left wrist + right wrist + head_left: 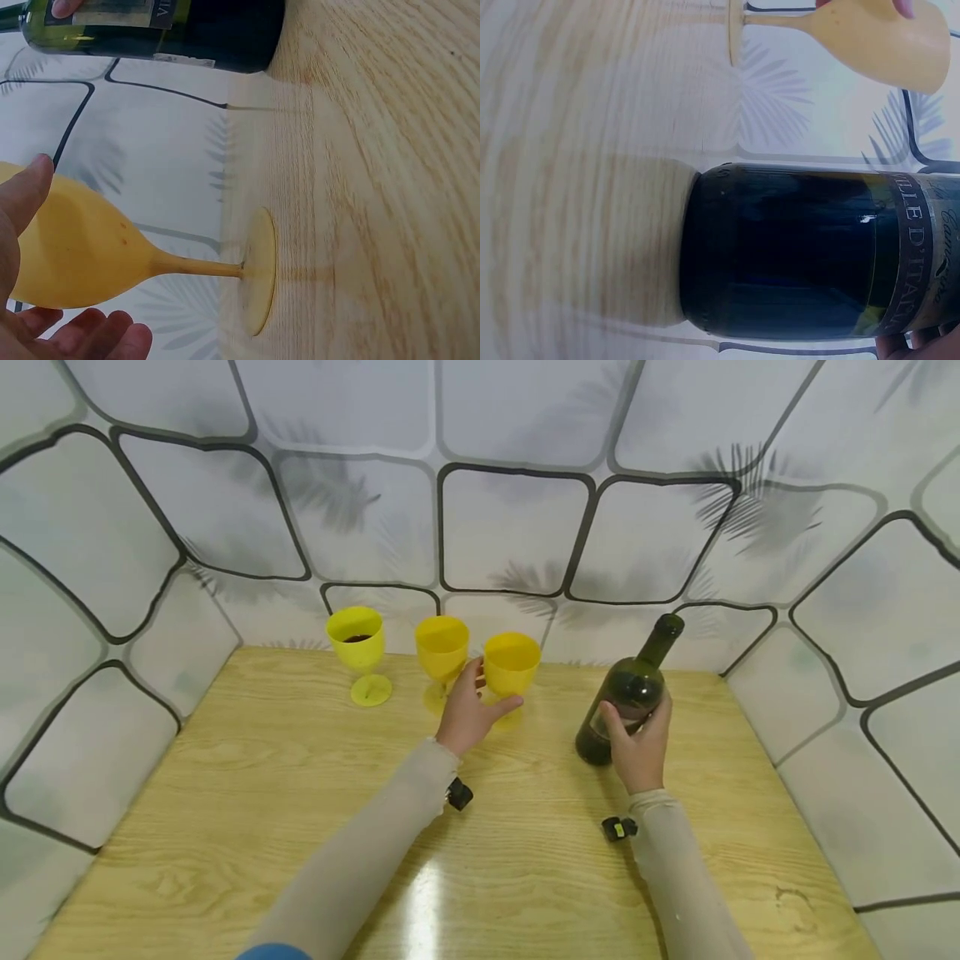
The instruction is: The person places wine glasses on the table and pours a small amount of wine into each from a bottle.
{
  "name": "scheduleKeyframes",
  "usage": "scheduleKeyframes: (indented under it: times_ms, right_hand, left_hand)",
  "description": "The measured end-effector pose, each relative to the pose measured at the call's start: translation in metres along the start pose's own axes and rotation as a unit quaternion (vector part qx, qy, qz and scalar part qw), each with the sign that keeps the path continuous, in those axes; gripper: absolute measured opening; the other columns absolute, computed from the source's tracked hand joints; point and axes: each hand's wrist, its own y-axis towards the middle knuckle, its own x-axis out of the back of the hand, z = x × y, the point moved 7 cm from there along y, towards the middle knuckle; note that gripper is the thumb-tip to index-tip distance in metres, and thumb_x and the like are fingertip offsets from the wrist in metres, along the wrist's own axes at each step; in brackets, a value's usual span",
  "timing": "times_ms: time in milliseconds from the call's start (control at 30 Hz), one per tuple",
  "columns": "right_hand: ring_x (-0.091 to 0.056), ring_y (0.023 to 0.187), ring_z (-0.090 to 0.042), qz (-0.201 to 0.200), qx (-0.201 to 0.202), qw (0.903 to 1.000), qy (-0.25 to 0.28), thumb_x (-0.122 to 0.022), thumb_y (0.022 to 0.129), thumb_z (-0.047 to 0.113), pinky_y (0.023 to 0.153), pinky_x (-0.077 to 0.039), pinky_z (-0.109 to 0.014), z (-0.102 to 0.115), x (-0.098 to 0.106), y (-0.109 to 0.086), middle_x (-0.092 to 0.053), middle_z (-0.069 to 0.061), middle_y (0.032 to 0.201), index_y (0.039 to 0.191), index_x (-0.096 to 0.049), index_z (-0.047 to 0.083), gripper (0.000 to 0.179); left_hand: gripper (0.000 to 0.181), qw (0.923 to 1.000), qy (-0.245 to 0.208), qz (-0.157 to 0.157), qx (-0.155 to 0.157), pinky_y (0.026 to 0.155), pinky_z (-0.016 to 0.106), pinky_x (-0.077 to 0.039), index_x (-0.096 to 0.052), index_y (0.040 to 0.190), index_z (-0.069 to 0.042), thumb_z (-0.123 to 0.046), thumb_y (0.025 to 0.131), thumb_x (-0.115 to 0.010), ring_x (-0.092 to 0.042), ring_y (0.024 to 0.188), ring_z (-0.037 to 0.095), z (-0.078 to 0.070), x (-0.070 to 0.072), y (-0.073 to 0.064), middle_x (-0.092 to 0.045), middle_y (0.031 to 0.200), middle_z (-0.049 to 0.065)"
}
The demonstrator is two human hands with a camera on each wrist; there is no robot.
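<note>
Three yellow wine goblets stand in a row near the back wall. My left hand [467, 710] has its thumb and fingers around the bowl of the right goblet [512, 662], whose foot [259, 271] rests on the table. Just left of that hand is the middle goblet [441, 643], its stem partly hidden. Dark liquid shows inside the left goblet [358, 643]. My right hand [642, 747] grips a dark green wine bottle [626, 693] round its label. The bottle stands on the table, uncorked or not I cannot tell; its base [727, 247] shows in the right wrist view.
The wood-grain table [247, 793] meets a patterned wall [517, 527] just behind the goblets, with side walls at left and right. Each wrist carries a small black camera [459, 793]. A blue round edge [273, 952] shows at the bottom.
</note>
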Motion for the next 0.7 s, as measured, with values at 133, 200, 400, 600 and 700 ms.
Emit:
scheduleKeyframes:
  times_ms: [133,200,400,600,700]
  right_hand:
    - [-0.047,0.127,-0.018,0.0,-0.007,1.0,0.0,-0.073,0.094,0.002,0.117,-0.032,-0.045,0.0003,-0.0004,-0.0004,-0.046,-0.019,0.144,0.154,-0.03,-0.003,0.074]
    - [-0.047,0.126,-0.015,0.0,-0.008,1.0,0.001,-0.073,0.095,0.002,0.117,-0.032,-0.045,0.0003,-0.0003,-0.0005,-0.046,-0.017,0.143,0.155,-0.03,-0.003,0.074]
    - [-0.047,0.124,-0.011,0.004,-0.005,1.0,0.006,-0.072,0.095,0.003,0.117,-0.032,-0.047,-0.0002,-0.0017,-0.0012,-0.046,-0.015,0.142,0.155,-0.03,-0.002,0.074]
    - [-0.047,0.123,-0.01,0.003,-0.006,1.0,0.004,-0.073,0.095,0.003,0.116,-0.033,-0.047,-0.0016,-0.0013,-0.0011,-0.047,-0.011,0.141,0.155,-0.029,-0.002,0.075]
    - [-0.047,0.122,-0.01,0.001,-0.002,1.0,0.004,-0.073,0.095,0.003,0.116,-0.034,-0.046,-0.0013,-0.0012,-0.0009,-0.047,-0.011,0.141,0.155,-0.03,-0.001,0.075]
  left_hand:
    - [0.095,1.0,-0.004,-0.003,-0.004,0.116,0.045,-0.04,-0.026,0.163,-0.015,-0.037,0.09,-0.083,-0.047,0.138,0.026,-0.0001,-0.0018,0.003,-0.044,0.155,0.006]
    - [0.096,0.9999,-0.009,-0.009,-0.009,0.117,0.046,-0.04,-0.025,0.163,-0.015,-0.036,0.09,-0.083,-0.046,0.138,0.026,-0.0007,-0.0019,0.0046,-0.043,0.156,0.007]
    - [0.083,0.9994,-0.02,-0.016,-0.023,0.11,0.047,-0.046,-0.035,0.159,-0.02,-0.036,0.092,-0.081,-0.052,0.13,0.025,0.0001,0.0004,0.0054,-0.051,0.149,0.001]
    - [0.076,0.9996,-0.017,0.001,-0.023,0.097,0.042,-0.054,-0.044,0.154,-0.025,-0.038,0.091,-0.082,-0.055,0.126,0.023,0.0018,0.0026,0.0027,-0.057,0.14,-0.005]
    - [0.071,0.999,-0.02,0.02,-0.034,0.089,0.036,-0.059,-0.046,0.152,-0.027,-0.037,0.091,-0.081,-0.058,0.122,0.02,-0.0008,0.0049,-0.0011,-0.059,0.135,-0.006]
